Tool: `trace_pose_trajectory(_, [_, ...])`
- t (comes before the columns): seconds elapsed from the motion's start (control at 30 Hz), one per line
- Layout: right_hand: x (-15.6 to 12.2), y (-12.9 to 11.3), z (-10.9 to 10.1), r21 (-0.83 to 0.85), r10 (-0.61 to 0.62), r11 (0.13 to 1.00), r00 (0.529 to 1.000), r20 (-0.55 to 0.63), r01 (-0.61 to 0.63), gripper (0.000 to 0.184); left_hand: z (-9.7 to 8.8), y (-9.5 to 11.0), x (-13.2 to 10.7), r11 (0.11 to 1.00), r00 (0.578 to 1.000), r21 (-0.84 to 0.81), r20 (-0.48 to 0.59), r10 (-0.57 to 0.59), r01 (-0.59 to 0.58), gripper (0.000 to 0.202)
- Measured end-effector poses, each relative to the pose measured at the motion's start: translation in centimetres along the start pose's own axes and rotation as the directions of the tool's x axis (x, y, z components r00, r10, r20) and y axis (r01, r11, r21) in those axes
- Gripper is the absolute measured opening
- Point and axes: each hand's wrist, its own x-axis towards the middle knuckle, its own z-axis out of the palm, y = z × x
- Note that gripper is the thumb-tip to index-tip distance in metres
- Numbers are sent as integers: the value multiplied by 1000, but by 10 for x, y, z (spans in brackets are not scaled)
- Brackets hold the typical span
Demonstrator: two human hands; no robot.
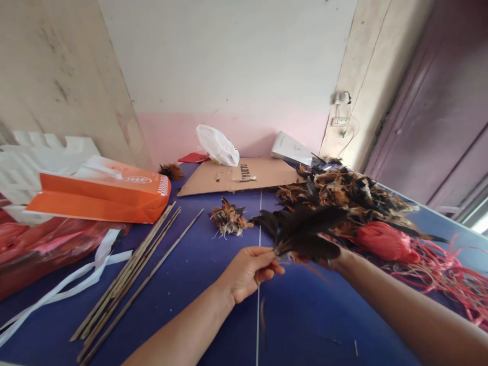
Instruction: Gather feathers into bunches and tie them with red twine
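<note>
Above the blue table, my left hand [253, 269] pinches the quill ends of a bunch of black feathers [305, 229] between thumb and fingers. The feathers fan out to the right and cover most of my right hand [331, 260], whose fingers are hidden behind them, so its grip does not show. A small cluster of brown and black feathers [229, 217] lies just beyond my left hand. Past my right hand spreads a large heap of brown and black feathers [339, 190].
Thin bamboo sticks [127, 277] and white straps [95, 269] lie at left, near an orange bag [102, 195] and red plastic [57, 249]. Flat cardboard [213, 178], a white plastic bag [218, 145] and a white box [292, 148] are at the back. A red bundle [385, 241] with stringy strips [446, 274] lies right.
</note>
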Motion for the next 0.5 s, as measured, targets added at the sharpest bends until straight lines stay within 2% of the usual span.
trace_pose_trajectory(0.07, [-5,7,14,53,5,999,999,-39,-3,32,-5,-1,6,989,990,-142,-138,20,-40,9])
trace_pose_trajectory(0.13, [-9,7,29,-8,-19,1000,995,-96,18,27,-8,-3,10,977,965,-194,-260,35,-87,5])
trace_pose_trajectory(0.17, [-12,5,36,-86,-62,995,990,-128,52,24,-9,-4,12,979,950,-173,-307,49,-106,5])
trace_pose_trajectory(0.23, [-16,-4,48,-292,-227,941,960,-162,173,22,-7,-7,12,989,928,-34,-351,125,-147,8])
trace_pose_trajectory(0.3, [-19,-14,54,-488,-388,825,914,-121,286,21,-4,-8,11,963,906,185,-342,248,-194,12])
trace_pose_trajectory(0.37, [-21,-24,55,-649,-465,685,884,-43,329,22,-1,-9,10,889,882,387,-292,369,-244,12])
trace_pose_trajectory(0.43, [-19,-31,50,-762,-467,561,884,32,324,22,1,-9,8,816,875,508,-220,431,-275,10])
trace_pose_trajectory(0.5, [-15,-38,41,-820,-434,480,897,88,313,22,1,-10,7,777,893,556,-127,431,-296,12])
